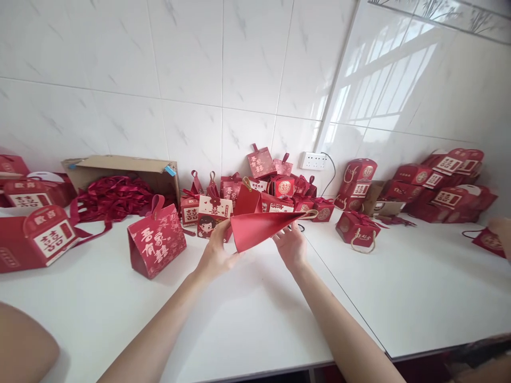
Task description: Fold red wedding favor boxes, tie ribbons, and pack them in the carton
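Observation:
Above the table, a red paper gift box (261, 230) is held up, partly unfolded, its plain red side toward me and a cord loop sticking out at the right. My left hand (217, 252) grips its left edge, thumb low in front and fingers behind. Palm up, my right hand (292, 246) supports the underside at the right, its fingers partly hidden by the paper. Behind my left hand stands a small box with a cartoon figure (207, 219). Left of that is a finished red box (157, 240) with white characters and a ribbon loop.
A cardboard carton (120, 161) of dark red ribbon (115, 197) lies at the back left. Red gift boxes (284, 186) crowd the wall, with further stacks (447, 183) at right. A power strip (313, 160) is on the wall. Another person's hand (501, 234) shows at the right edge.

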Demonstrator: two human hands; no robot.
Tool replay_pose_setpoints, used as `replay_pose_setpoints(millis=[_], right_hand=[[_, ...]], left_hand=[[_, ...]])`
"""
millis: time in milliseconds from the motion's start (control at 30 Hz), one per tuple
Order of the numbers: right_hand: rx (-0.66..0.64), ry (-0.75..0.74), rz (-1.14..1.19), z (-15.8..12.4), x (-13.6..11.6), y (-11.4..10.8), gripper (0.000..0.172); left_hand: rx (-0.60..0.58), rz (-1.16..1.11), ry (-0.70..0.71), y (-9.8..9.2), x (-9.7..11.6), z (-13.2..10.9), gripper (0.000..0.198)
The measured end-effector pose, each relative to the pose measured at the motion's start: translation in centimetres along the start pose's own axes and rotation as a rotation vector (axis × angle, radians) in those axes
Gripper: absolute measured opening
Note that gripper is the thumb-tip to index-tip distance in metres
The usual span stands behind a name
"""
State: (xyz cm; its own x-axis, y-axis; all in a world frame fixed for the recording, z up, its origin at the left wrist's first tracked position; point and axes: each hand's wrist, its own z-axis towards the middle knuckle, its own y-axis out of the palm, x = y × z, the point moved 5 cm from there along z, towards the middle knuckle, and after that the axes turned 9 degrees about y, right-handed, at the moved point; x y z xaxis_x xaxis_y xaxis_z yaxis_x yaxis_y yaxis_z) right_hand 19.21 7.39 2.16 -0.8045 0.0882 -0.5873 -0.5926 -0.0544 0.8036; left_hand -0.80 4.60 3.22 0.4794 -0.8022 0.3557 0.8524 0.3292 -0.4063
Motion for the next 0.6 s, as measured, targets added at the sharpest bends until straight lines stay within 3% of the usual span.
replay_pose_setpoints(millis=[100,267,400,500,600], right_hand=[[-0.035,-0.028,-0.014,-0.1,-0.1,0.2,0.026],[-0.043,-0.057,-0.057,-0.2,-0.2,0.2,0.042],[-0.072,-0.054,-0.044,-0.4,-0.4,0.7,0.041],[-0.061,-0.038,-0.056,-0.6,-0.6,1.0,0.038],[0.01,0.005,-0.111,-0.6,-0.2,0.7,0.029]], left_hand=[[0.01,0.002,0.006,0.0,0.2,0.0,0.061],[0.037,-0.031,0.018,-0.1,0.5,0.0,0.065],[0.053,-0.086,0.005,-0.3,0.5,0.1,0.065],[0.051,-0.233,-0.136,0.0,-0.3,0.1,0.074],[0.059,-0.596,-0.406,1.2,-1.3,0.0,0.099]])
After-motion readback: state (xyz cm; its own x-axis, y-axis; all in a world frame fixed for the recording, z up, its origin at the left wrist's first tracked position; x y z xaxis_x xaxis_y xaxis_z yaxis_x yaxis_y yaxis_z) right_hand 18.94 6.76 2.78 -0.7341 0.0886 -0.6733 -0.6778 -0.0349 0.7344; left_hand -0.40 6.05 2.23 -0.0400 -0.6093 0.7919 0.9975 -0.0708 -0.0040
